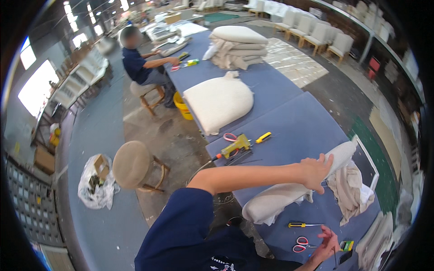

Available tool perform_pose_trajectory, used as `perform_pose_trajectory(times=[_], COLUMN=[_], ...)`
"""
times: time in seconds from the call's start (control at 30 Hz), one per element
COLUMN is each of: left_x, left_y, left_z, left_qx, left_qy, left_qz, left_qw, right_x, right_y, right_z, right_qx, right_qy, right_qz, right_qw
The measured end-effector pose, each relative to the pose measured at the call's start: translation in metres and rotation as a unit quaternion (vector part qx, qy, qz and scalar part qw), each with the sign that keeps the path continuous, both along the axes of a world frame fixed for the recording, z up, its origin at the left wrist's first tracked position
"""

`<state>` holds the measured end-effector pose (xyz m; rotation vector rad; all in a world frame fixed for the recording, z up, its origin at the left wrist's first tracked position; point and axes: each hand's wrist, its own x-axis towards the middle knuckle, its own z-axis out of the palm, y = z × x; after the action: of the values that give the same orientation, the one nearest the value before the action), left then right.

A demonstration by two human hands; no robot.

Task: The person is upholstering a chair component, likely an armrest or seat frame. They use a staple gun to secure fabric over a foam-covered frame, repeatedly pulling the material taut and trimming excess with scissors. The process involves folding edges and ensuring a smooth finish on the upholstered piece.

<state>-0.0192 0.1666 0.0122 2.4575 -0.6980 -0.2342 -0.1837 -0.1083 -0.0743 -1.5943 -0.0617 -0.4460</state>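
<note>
My left hand (315,174) lies across the middle of a long padded cushion (275,198) covered in off-white fabric, its fingers spread over the top. The cushion runs diagonally over the blue-grey table, with loose fabric edges along its underside. Lower down, my right hand (326,247) is near the table's front, fingers curled around something thin and dark that I cannot make out. Red-handled scissors (300,245) lie just left of this hand. Above them is a screwdriver (298,224) with a yellow and black handle. A small green and yellow packet (346,245) lies right of the hand.
Crumpled beige fabric (348,189) lies beside the cushion. Farther up the table are a yellow glue gun (237,145), a yellow-black knife (263,137), a cream padded panel (221,101) and a stack of cushions (237,47). A person (140,65) sits at the far left. A round stool (133,165) stands left.
</note>
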Motion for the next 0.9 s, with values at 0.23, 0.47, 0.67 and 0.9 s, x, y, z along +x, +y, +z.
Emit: perform_pose_trajectory(times=[0.23, 0.47, 0.67, 0.9], left_x=[0.018, -0.007, -0.001, 0.098], left_y=[0.025, 0.032, 0.017, -0.099], left_z=[-0.013, -0.001, 0.003, 0.043], left_qx=[0.01, -0.024, 0.055, 0.127], left_qy=[-0.041, -0.041, -0.087, 0.028], left_qz=[0.006, -0.184, -0.154, -0.289], left_qw=[0.999, 0.982, 0.983, 0.948], right_x=[-0.055, -0.046, 0.009, -0.162], right_y=[-0.09, -0.126, -0.183, -0.378], right_z=[-0.134, -0.232, -0.251, -0.303], right_qx=[-0.061, 0.127, -0.072, -0.411], right_qy=[0.335, 0.451, 0.369, 0.301], right_qz=[-0.206, -0.065, -0.137, -0.436], right_qw=[0.917, 0.881, 0.916, 0.742])
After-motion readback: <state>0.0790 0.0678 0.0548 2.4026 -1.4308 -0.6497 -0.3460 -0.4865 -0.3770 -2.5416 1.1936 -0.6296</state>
